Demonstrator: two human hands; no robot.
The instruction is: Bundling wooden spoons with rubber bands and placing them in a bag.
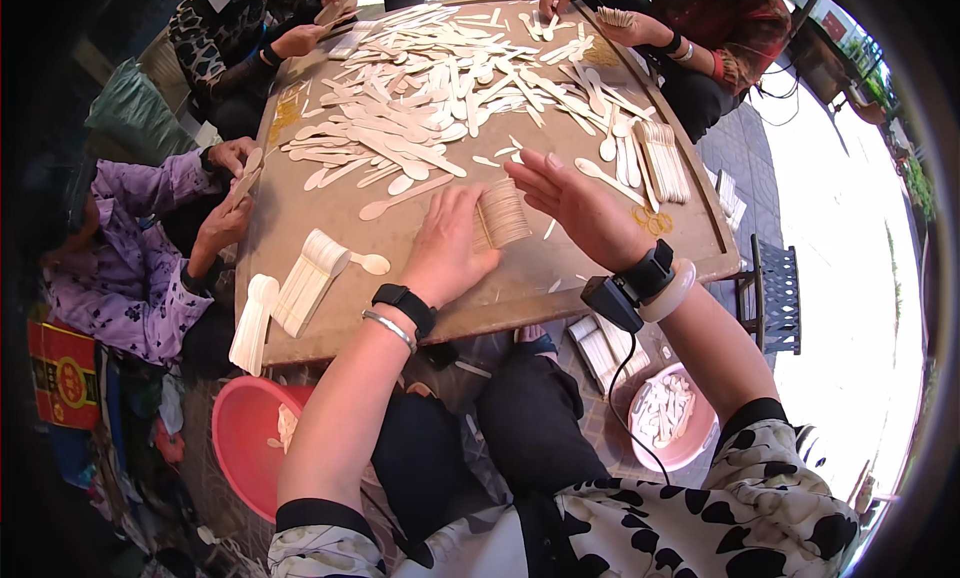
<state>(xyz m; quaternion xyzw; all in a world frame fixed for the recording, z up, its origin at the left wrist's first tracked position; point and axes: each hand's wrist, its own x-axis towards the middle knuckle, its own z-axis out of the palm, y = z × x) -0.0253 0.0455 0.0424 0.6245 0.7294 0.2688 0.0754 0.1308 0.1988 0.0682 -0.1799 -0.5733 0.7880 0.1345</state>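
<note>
Hands bracket a packed stack of wooden spoons (501, 215) standing on edge on the brown table (300, 213) as I watch from the head camera. My left hand (447, 246) lies flat, palm down, its fingers pressed against the near left side of the stack. My right hand (580, 208) hovers open just to the stack's right, fingers spread and pointing away from me; I cannot tell whether it touches the spoons. The two hands sit apart with the stack between them, neither one closed around it.

Beyond my fingertips, a wide heap of loose wooden spoons (450, 83) covers the far half of the table. Further right of my right hand, a tidy row of spoons (662, 160) leans together near the table's edge. Left of my left hand, a single spoon (370, 263) lies beside two bundled stacks (310, 280) at the near corner.

A black watch (405, 306) and a metal bangle circle my left wrist; a black device with a trailing cable (625, 298) and a pale bangle sit on my right. Below my left forearm stands a red basin (245, 433); below my right, a pink bowl holding spoons (668, 414).

Other people sit around the table: one in a purple floral top (130, 268) to my left holds spoons, and two more work at the far side.
</note>
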